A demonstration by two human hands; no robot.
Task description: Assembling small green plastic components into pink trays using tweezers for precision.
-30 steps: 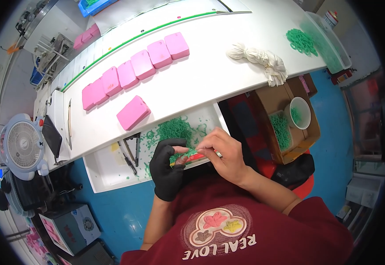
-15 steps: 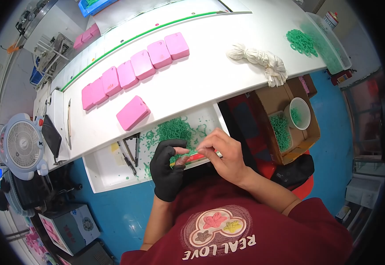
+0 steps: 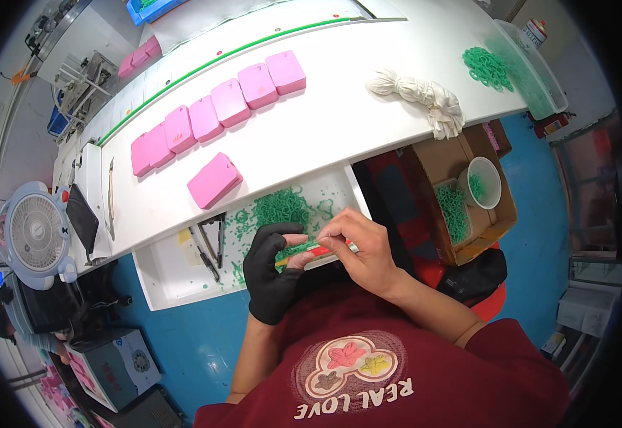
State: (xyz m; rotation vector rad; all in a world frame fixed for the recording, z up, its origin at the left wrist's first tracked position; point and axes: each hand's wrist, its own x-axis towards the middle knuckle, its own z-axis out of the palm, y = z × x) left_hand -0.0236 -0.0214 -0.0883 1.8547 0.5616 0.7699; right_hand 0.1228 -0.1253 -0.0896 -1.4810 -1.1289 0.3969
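1. Black fabric covers much of the left hand (image 3: 268, 277); its bare-tipped thumb and forefinger curve toward each other with a gap between.
2. Bare, the right hand (image 3: 362, 251) faces it, thumb and fingertips pressed together; whether they pinch something thin, I cannot tell.
3. Green loops (image 3: 281, 207) lie heaped and scattered in the white drawer (image 3: 162, 271), just beyond both hands.
4. Pens (image 3: 209, 262) lie left of that heap in the drawer.
5. On the counter (image 3: 339, 132), pink blocks (image 3: 205, 118) form a slanting row, with one pink block (image 3: 212, 180) apart, nearer the drawer.
6. Farther right lies a knotted off-white cloth (image 3: 419, 98).
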